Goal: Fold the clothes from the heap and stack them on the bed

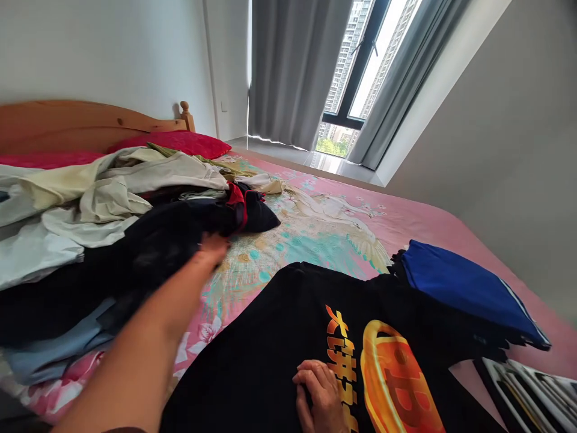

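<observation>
A black T-shirt with orange and yellow lettering and a large round print is spread over the near part of the bed. My right hand is on it beside the lettering, fingers curled in against the cloth. On the left, my left arm stretches out to a heap of clothes. There my left hand is at a black garment with red trim near its far end. Motion blur smears its fingers, so its grip is unclear. White and cream clothes lie behind the black garment, and a light blue one pokes out below.
Folded blue clothing lies on a dark stack at the right. Closer in are folded dark and white items. The pink patterned bedsheet covers the bed. Red pillows rest by the wooden headboard; grey curtains flank the window.
</observation>
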`<state>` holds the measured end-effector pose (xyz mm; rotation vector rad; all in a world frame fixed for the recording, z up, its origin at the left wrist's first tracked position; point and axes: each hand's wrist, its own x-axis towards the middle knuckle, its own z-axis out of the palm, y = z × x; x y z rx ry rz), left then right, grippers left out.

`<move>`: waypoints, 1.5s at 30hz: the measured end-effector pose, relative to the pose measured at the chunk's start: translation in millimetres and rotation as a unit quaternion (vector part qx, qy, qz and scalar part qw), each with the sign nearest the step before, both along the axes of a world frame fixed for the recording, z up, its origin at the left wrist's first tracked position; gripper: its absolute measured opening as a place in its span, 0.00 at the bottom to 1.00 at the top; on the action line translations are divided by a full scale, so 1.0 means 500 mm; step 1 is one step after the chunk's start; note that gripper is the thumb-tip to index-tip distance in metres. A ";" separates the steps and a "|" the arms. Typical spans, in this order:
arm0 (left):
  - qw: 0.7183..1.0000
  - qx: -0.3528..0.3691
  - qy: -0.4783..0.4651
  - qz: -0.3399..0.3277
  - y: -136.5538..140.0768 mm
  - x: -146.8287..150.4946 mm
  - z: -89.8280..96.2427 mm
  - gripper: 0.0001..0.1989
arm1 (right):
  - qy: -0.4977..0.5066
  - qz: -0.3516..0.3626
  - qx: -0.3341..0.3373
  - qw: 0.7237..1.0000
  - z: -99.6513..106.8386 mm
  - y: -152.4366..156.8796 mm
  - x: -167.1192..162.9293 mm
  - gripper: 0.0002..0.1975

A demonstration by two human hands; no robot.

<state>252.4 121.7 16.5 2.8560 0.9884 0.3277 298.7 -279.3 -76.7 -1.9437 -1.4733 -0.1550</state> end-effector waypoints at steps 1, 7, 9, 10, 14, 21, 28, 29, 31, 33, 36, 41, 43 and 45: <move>0.999 -0.002 0.010 0.033 0.047 -0.028 0.005 0.20 | 0.006 0.002 -0.005 1.000 0.002 0.001 0.002 0.10; 0.987 0.024 0.008 0.157 0.137 -0.055 -0.074 0.18 | 0.041 -0.009 -0.030 0.999 0.011 0.006 0.001 0.10; 0.982 0.035 0.001 0.186 0.116 -0.036 -0.113 0.18 | 0.055 -0.014 -0.032 0.998 0.014 0.005 -0.002 0.10; 0.980 0.042 -0.003 0.194 0.103 -0.030 -0.127 0.18 | 0.062 -0.016 -0.032 0.997 0.015 0.005 -0.003 0.10; 0.985 0.100 -0.055 0.133 0.024 -0.014 -0.133 0.18 | 0.079 -0.017 -0.027 0.996 0.022 0.001 -0.008 0.09; 0.970 -0.104 -0.101 -0.196 -0.228 0.131 -0.049 0.19 | 0.099 -0.024 -0.016 0.995 0.032 0.000 -0.010 0.09; 0.952 -0.219 0.082 -0.199 -0.262 0.243 -0.007 0.12 | 0.109 -0.032 -0.015 0.993 0.033 -0.001 -0.009 0.09; 0.946 -0.226 0.103 -0.206 -0.257 0.244 -0.004 0.12 | 0.110 -0.032 -0.015 0.993 0.031 -0.001 -0.009 0.09; 0.937 -0.233 0.139 -0.221 -0.250 0.239 0.002 0.13 | 0.111 -0.034 -0.015 0.993 0.029 -0.001 -0.008 0.09; 0.931 -0.228 0.169 -0.231 -0.247 0.230 0.012 0.15 | 0.110 -0.034 -0.014 0.993 0.026 -0.001 -0.008 0.09; 0.928 -0.203 0.204 -0.238 -0.241 0.213 0.029 0.16 | 0.108 -0.034 -0.012 0.993 0.025 -0.002 -0.008 0.09; 0.917 -0.182 0.243 -0.257 -0.236 0.184 0.041 0.13 | 0.113 -0.031 -0.010 0.993 0.029 -0.004 -0.007 0.09; 0.919 -0.175 0.242 -0.258 -0.244 0.173 0.036 0.13 | 0.116 -0.032 -0.010 0.993 0.031 -0.004 -0.006 0.09; 0.927 -0.166 0.229 -0.248 -0.251 0.167 0.031 0.11 | 0.116 -0.034 -0.010 0.993 0.033 -0.003 -0.006 0.09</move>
